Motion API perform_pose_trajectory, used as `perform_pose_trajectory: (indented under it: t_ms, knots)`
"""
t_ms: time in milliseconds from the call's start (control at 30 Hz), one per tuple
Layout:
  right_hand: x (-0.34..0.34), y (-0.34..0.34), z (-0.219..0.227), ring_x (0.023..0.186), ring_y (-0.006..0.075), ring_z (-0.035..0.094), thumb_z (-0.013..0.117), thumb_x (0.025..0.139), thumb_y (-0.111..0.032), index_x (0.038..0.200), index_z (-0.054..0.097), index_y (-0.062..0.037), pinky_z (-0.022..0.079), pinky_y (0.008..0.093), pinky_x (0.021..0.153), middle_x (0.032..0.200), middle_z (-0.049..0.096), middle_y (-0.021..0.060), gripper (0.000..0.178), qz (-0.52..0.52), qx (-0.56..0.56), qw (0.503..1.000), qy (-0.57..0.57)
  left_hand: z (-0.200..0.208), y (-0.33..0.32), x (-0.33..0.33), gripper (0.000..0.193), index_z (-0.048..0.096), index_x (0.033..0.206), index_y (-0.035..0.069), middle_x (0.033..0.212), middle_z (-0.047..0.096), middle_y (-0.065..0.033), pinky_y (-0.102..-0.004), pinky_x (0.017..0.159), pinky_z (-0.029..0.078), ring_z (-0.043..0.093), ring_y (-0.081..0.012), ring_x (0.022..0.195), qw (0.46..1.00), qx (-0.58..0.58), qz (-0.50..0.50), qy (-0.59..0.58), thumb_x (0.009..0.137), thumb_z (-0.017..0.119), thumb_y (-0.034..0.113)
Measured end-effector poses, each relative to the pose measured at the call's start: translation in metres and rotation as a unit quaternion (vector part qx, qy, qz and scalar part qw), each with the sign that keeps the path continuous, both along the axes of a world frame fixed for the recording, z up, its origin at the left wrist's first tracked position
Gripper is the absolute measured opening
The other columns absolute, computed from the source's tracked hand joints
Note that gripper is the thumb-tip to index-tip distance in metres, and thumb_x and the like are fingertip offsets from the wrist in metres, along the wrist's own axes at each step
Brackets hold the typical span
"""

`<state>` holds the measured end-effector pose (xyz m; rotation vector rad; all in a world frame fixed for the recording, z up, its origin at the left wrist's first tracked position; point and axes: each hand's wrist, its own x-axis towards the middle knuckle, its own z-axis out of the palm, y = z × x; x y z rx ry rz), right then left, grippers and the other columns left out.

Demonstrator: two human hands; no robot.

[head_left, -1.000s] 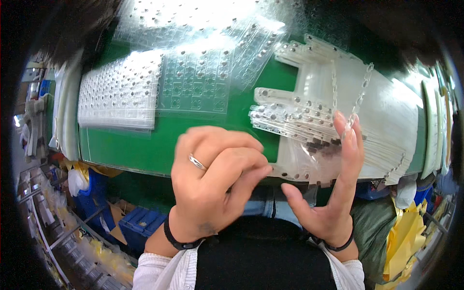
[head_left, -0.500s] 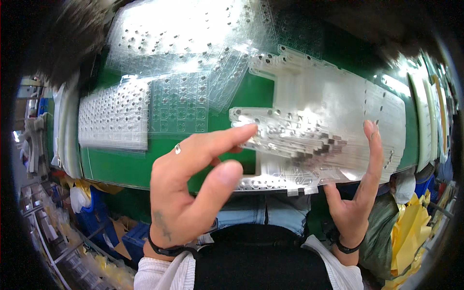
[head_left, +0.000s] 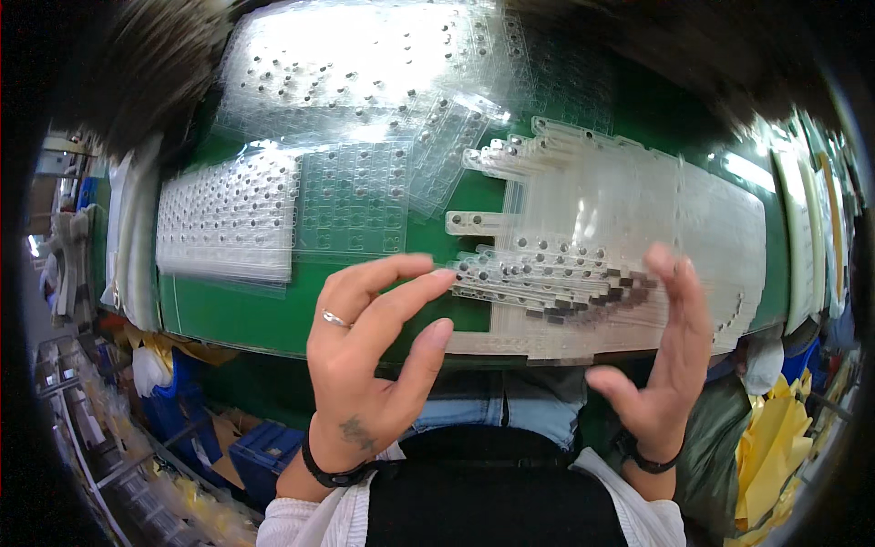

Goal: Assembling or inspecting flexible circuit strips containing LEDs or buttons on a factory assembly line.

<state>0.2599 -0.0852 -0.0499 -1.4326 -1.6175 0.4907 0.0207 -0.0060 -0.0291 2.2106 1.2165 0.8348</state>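
On the green table lies a fanned pile of clear plastic sheets (head_left: 629, 191) with narrow tabs and dark dots. Its near part is a staggered bundle of dotted strips (head_left: 529, 273) with dark end pieces. My left hand (head_left: 369, 351), ringed, is at the left end of these strips. Its index fingertip meets or nearly meets their edge, and the thumb stands apart. My right hand (head_left: 661, 365) is raised at the strips' right end, its fingers stretched up and partly blurred, with nothing visible in its grasp. Whether it touches the pile I cannot tell.
Left of the pile sits a neat stack of dotted clear sheets (head_left: 223, 219), with a thinner sheet (head_left: 351, 201) beside it. More glossy dotted sheets (head_left: 328, 55) spread across the far side. Below the table are blue bins (head_left: 264, 451) and yellow wrapping (head_left: 775, 447).
My left hand has drawn down and slightly right, its fingertips now at the strips' left end. My right thumb has moved down off the pile's edge. The strips look more evenly staggered.
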Motion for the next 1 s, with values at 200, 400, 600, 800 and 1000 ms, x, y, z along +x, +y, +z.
perform_pose_trajectory:
  t_ms: [200, 400, 600, 800, 1000]
  knots:
    - [-0.028, -0.014, 0.015, 0.116, 0.0288, 0.054, 0.079, 0.075, -0.015, 0.136, 0.038, 0.0088, 0.037, 0.0422, 0.105, 0.121, 0.056, 0.0213, 0.077, 0.117, -0.074, 0.888, 0.438, 0.007, -0.007, 0.006, 0.031, 0.062, 0.114, -0.001, 0.098, 0.067, -0.0088, -0.0217, 0.069, 0.049, 0.062, -0.0093, 0.080, 0.899, -0.341, 0.002, -0.275, 0.085, 0.069, 0.004]
    - [-0.032, -0.014, 0.017, 0.115, 0.0284, 0.055, 0.074, 0.079, -0.015, 0.134, 0.040, 0.0079, 0.038, 0.0424, 0.104, 0.117, 0.057, 0.0201, 0.069, 0.130, -0.083, 0.865, 0.478, 0.004, -0.003, 0.006, 0.018, 0.063, 0.104, -0.003, 0.088, 0.067, -0.0042, -0.0197, 0.068, 0.049, 0.062, -0.0069, 0.075, 0.859, -0.409, 0.000, -0.307, 0.089, 0.067, 0.006]
    - [-0.033, -0.015, 0.020, 0.114, 0.0279, 0.056, 0.072, 0.079, -0.010, 0.134, 0.041, 0.0070, 0.039, 0.0417, 0.103, 0.118, 0.058, 0.0207, 0.065, 0.092, -0.092, 0.879, 0.459, 0.004, -0.001, 0.004, 0.007, 0.062, 0.092, 0.000, 0.090, 0.066, -0.0095, -0.0226, 0.068, 0.047, 0.060, -0.0115, 0.077, 0.870, -0.407, -0.011, -0.277, 0.086, 0.064, 0.003]
    - [-0.036, -0.003, 0.010, 0.110, 0.0273, 0.060, 0.071, 0.079, -0.001, 0.132, 0.044, 0.0048, 0.045, 0.0370, 0.097, 0.121, 0.060, 0.0194, 0.060, -0.011, -0.041, 0.993, 0.112, 0.002, -0.004, 0.000, 0.008, 0.066, 0.086, 0.004, 0.085, 0.065, -0.0040, -0.0224, 0.061, 0.042, 0.058, -0.0104, 0.077, 0.927, -0.259, -0.045, -0.267, 0.080, 0.070, 0.004]
    - [-0.045, 0.004, 0.014, 0.109, 0.0210, 0.057, 0.070, 0.080, 0.001, 0.130, 0.046, 0.0042, 0.045, 0.0330, 0.095, 0.117, 0.057, 0.0147, 0.056, -0.001, -0.078, 0.957, 0.280, 0.011, -0.007, -0.007, 0.006, 0.067, 0.084, 0.005, 0.085, 0.066, -0.0037, -0.0243, 0.062, 0.041, 0.058, -0.0124, 0.078, 0.930, -0.264, -0.044, -0.251, 0.079, 0.071, 0.005]
